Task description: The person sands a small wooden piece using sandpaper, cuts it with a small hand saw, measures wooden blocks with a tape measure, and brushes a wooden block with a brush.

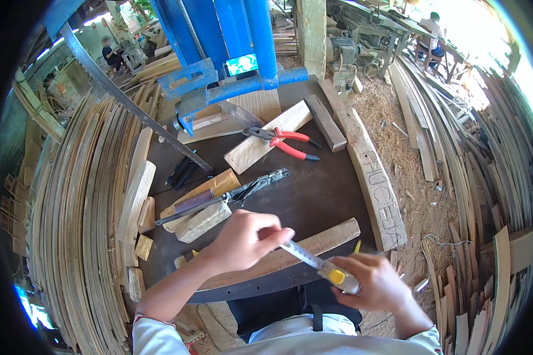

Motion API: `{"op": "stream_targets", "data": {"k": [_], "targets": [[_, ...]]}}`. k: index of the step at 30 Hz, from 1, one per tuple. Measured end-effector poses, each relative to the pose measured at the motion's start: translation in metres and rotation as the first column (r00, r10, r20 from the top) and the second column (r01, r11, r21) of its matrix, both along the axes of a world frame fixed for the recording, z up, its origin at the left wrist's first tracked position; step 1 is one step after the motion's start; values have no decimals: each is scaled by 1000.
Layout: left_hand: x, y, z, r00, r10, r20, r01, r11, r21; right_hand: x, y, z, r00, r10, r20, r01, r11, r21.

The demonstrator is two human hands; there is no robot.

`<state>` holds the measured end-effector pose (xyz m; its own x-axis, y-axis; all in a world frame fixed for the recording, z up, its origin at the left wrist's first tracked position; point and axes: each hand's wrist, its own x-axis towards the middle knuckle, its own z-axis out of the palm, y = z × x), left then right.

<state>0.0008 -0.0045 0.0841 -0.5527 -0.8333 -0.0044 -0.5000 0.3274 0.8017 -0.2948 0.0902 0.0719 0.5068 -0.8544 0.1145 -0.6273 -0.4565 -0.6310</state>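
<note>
Above the near edge of the dark worktable (314, 195), my right hand (376, 281) grips a tape measure (336, 276) with a pale case and a yellow patch. A short length of its marked strip is drawn out toward my left hand (246, 239), whose thumb and fingers pinch the free end. Beneath both hands, a long, slightly curved piece of wood (331, 238) lies along the table's near edge, partly covered by my left hand and forearm. A thin yellow stick (357, 246), perhaps a pencil, shows just past my right hand.
Red-handled pliers (287, 145) lie across a wood block (246, 155). Left of centre are a dark rod-like tool (243, 190) and several offcuts. A saw blade (136, 109) slants down beside a blue machine frame (237, 35) bearing a lit phone (241, 64). Stacked boards (83, 219) flank the table; two people sit far back.
</note>
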Motion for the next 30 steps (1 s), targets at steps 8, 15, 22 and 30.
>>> {"op": "stream_targets", "data": {"k": [8, 15, 22, 30], "targets": [[-35, -12, -44, 979, -180, 94, 187, 979, -78, 33, 28, -20, 978, -206, 15, 194, 940, 281], [-35, -19, -67, 984, -159, 84, 167, 981, -100, 55, 13, -33, 984, -174, -44, 180, 942, 284], [-30, -18, -84, 978, -197, 71, 202, 976, -76, 55, 0, -25, 984, -175, 26, 147, 890, 433], [-29, -19, -83, 945, -274, 178, 281, 959, -18, 57, -5, -25, 991, -125, -50, 134, 890, 435]]}}
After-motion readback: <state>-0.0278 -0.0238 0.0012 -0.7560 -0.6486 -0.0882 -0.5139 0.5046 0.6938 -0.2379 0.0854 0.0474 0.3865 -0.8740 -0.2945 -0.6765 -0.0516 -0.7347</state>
